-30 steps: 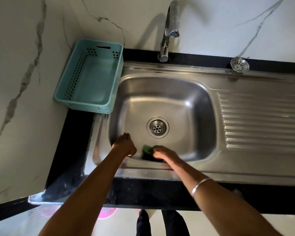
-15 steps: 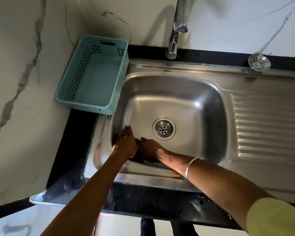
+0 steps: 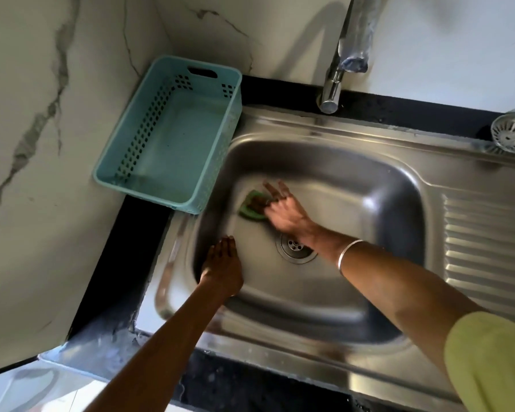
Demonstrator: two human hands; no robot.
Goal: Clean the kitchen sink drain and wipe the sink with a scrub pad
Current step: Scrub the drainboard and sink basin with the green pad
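The steel sink point(image 3: 378, 209) has a round drain point(image 3: 295, 251) in its floor, partly covered by my right wrist. My right hand point(image 3: 283, 212) presses a green scrub pad point(image 3: 250, 211) against the basin's far left floor, fingers spread and blurred by motion. A metal bangle sits on that wrist. My left hand point(image 3: 222, 267) rests flat on the basin's left wall near the front, fingers together and holding nothing.
A teal plastic basket point(image 3: 173, 135) stands on the black counter left of the sink. The tap point(image 3: 342, 58) rises at the back. A round metal strainer point(image 3: 510, 135) lies at the back right rim. The ribbed drainboard point(image 3: 488, 248) is on the right.
My right hand has swept the scrub pad from the basin's front edge beside my left hand to the far left floor. My head has moved closer and to the left.
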